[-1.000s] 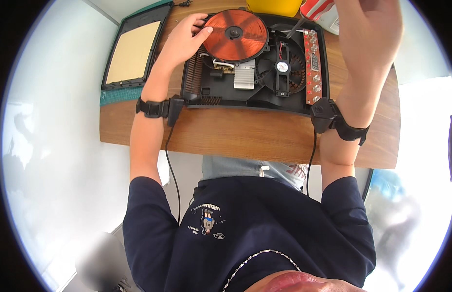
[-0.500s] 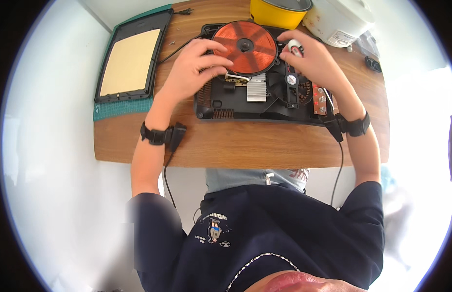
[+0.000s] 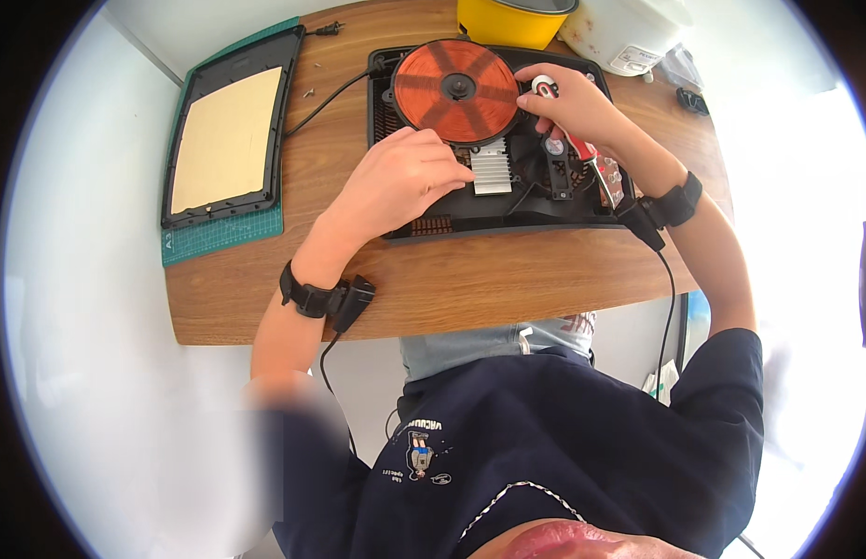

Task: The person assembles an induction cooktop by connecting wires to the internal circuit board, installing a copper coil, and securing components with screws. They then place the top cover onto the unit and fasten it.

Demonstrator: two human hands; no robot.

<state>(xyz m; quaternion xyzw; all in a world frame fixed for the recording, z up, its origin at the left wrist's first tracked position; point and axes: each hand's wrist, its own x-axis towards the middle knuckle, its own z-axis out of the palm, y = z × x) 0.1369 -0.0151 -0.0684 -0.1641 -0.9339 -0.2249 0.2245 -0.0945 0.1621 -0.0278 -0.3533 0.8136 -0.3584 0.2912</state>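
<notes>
A: Across the table, your opened induction-cooker base, copper coil over its back!

B: Your left hand curls in front, grip unclear; your right hand, by the coil's rim, grasps the screwdriver. Looks like coil positioning; next calls for steady alignment.

Navy T-shirt, short-sleeved; right sleeve plain, left one blurred on my feed. I make out a small cartoon print with pale lettering on the chest. Silver link necklace. Pale blue trousers, whitish drawstring, dark reddish marking on one leg. Black left wrist strap and right wrist strap, each with a boxy black module and thin dark cable.
</notes>
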